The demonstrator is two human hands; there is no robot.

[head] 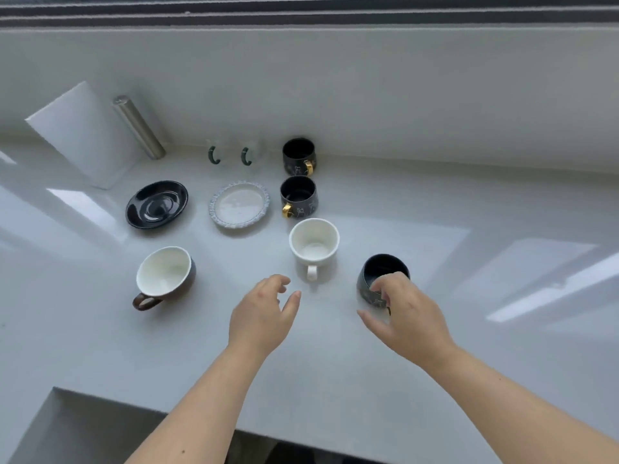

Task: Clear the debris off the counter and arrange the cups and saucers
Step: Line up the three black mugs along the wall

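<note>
The white counter (435,202) fills the view. At its 9 o'clock lies a black saucer (156,204), with a clear frilled saucer (239,204) just beside it. A brown cup (165,277) stands at 8 o'clock and a white cup (314,246) at centre. Two dark gold-handled cups (298,155) (298,194) line up toward 12 o'clock. The left hand (264,313) hovers with its fingers loosely spread, holding nothing. The right hand (410,313) closes its fingers around a tilted dark cup (382,272) at 4 o'clock.
</note>
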